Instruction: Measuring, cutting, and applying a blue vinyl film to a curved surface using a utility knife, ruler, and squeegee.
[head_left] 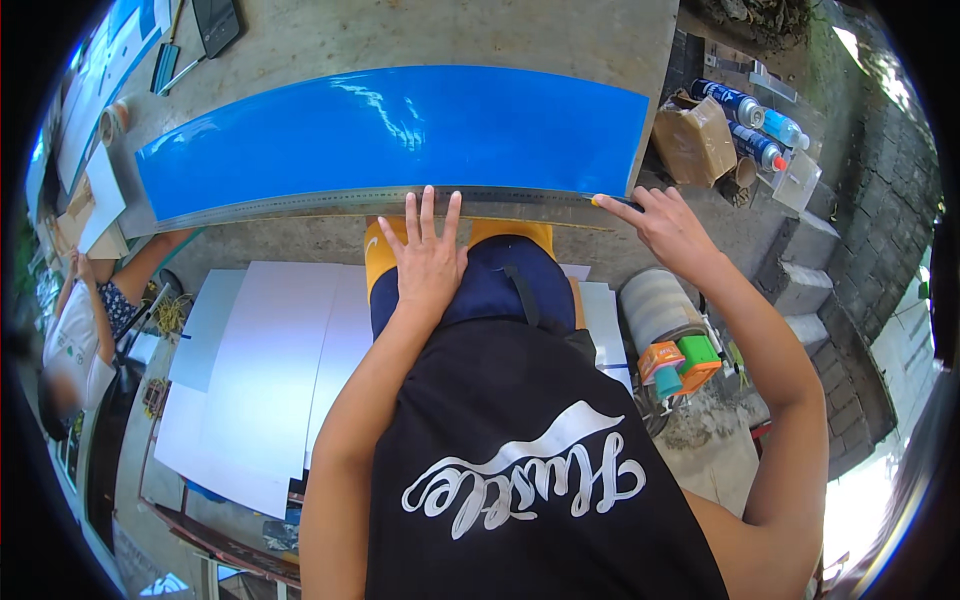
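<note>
A long glossy blue sheet [400, 125] lies across the table in front of me. Along its near edge runs a long metal ruler [320, 205] with fine markings. My left hand [430, 255] is open, its spread fingertips resting flat on the ruler near its middle. At the right end of the ruler, my right hand [665, 225] is closed with the index finger stretched out. A small yellow-tipped tool [597, 200] shows at that fingertip; the rest of it is hidden by the hand, so its kind is unclear.
Spray cans [728, 100] and a brown taped package [692, 140] sit at the right. A phone [217, 25] and a flat-bladed tool [167, 65] lie far left. Large white sheets [265, 370] lean below the table. Another person [85, 330] is at the left.
</note>
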